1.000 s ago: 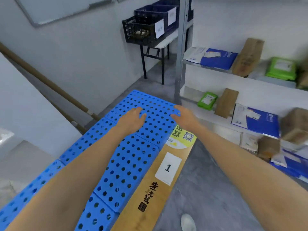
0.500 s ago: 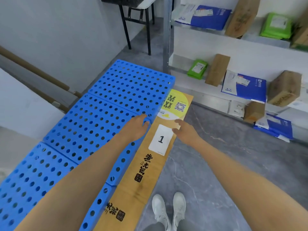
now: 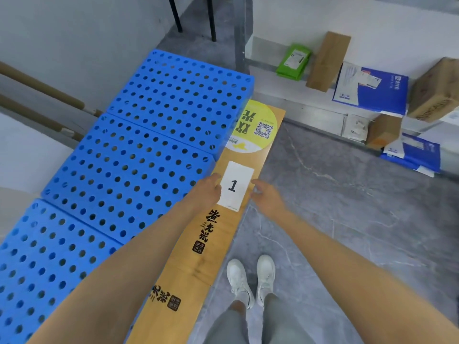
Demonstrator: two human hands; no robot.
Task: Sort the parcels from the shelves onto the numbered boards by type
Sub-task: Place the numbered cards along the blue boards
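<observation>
A white card marked "1" (image 3: 236,186) lies on a long wooden board (image 3: 211,259) beside the blue perforated boards (image 3: 154,137). My left hand (image 3: 207,192) touches the card's left edge. At the card's right edge my right hand (image 3: 267,198) rests with fingers loosely bent; neither hand holds a parcel. On the shelves at the right are a green parcel (image 3: 294,60), an upright brown box (image 3: 327,60), a blue mailer (image 3: 372,91) and a cardboard box (image 3: 437,93). Lower down stand a small brown box (image 3: 383,131) and another blue mailer (image 3: 414,153).
A yellow round sticker (image 3: 255,125) sits on the board's far end. A metal shelf post (image 3: 239,33) and black table legs (image 3: 193,16) stand behind the boards. Wooden rods (image 3: 37,83) lie along the left wall. My white shoes (image 3: 250,279) stand on the grey floor.
My view has tilted down and drawn closer. Both hands came back from the far blue board to the two sides of the "1" card.
</observation>
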